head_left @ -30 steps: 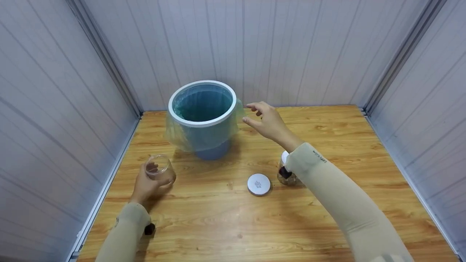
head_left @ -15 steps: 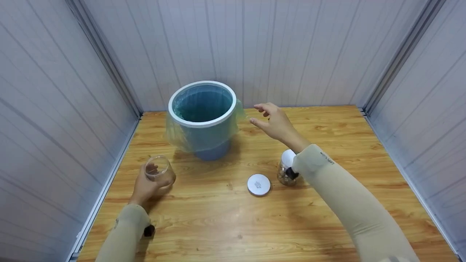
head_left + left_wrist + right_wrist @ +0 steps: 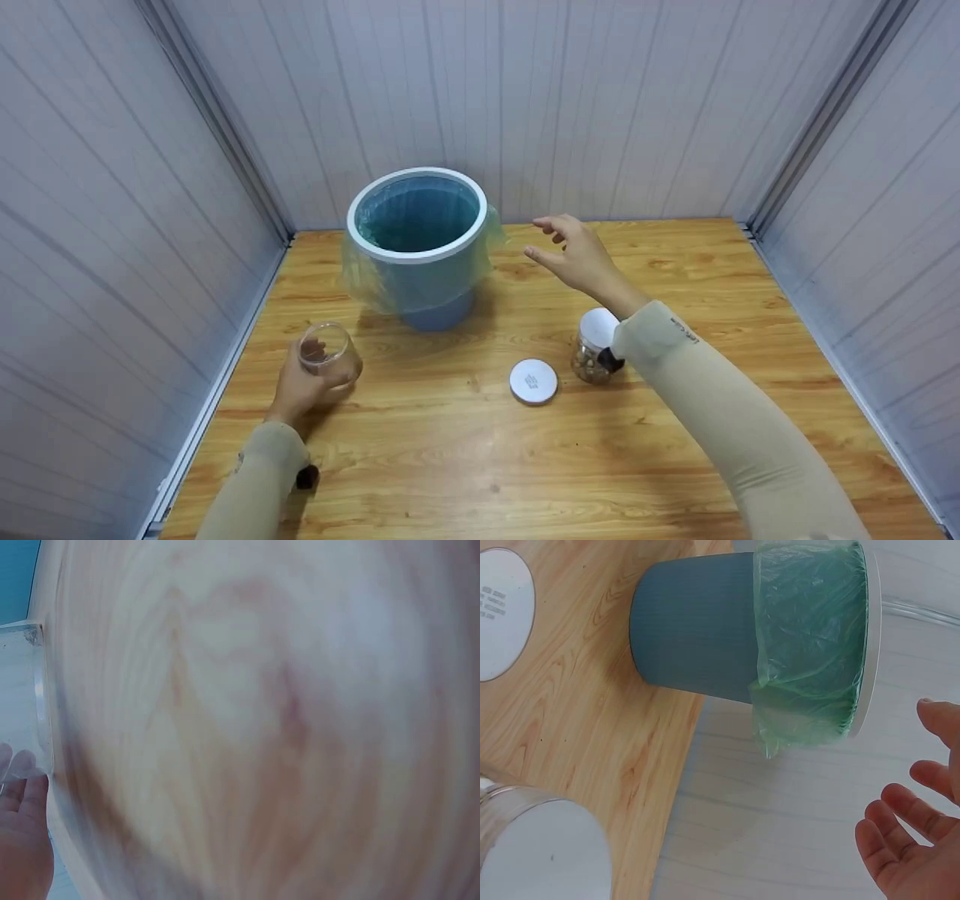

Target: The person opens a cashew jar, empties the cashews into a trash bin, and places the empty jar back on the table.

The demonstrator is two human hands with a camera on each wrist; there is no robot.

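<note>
My left hand (image 3: pixel 300 384) grips a clear, lidless jar (image 3: pixel 330 352) at the left of the table, fingers and thumb curled round its side. In the left wrist view only the edge of that jar (image 3: pixel 21 697) and a few fingertips show. To the right of the bin, my right hand (image 3: pixel 577 255) hovers with fingers loosely bent and nothing in them. The blue bin (image 3: pixel 694 622) has a white rim ring (image 3: pixel 417 256) and a translucent green bag (image 3: pixel 806 645) folded over its outside. A second jar (image 3: pixel 592 360), white-lidded with brownish contents, stands below my right wrist.
A round white lid (image 3: pixel 533 382) with small print lies flat on the wooden table (image 3: pixel 465 457), left of the lidded jar. Pale panelled walls (image 3: pixel 637 112) enclose the back and both sides.
My right hand has drawn away from the bin, to the right and slightly toward me, uncovering more of the lidded jar. The left hand stays put with its jar.
</note>
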